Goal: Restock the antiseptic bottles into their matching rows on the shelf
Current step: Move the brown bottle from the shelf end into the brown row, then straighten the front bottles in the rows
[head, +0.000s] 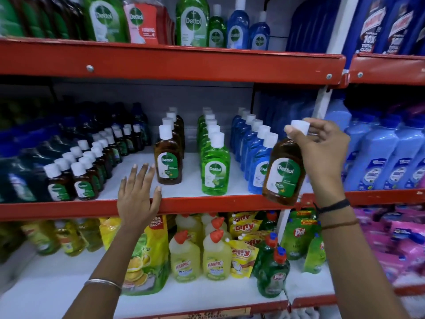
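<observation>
Two of our hands are up at the middle shelf [207, 204]: the right hand [322, 155] pinches the white cap of a brown antiseptic bottle [284, 171], tilted, hanging just off the red front edge and hiding part of the blue row [255, 146]. Our left hand [138, 196] lies flat, fingers spread, holding nothing, on bare white shelf left of the brown row [169, 153]. Far-left dark bottles blur; the green row [213, 157] stands between.

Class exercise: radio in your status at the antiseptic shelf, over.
Right hand holds brown bottle by its cap, off the shelf. Left hand open on shelf edge. Brown row clear in front.
</observation>
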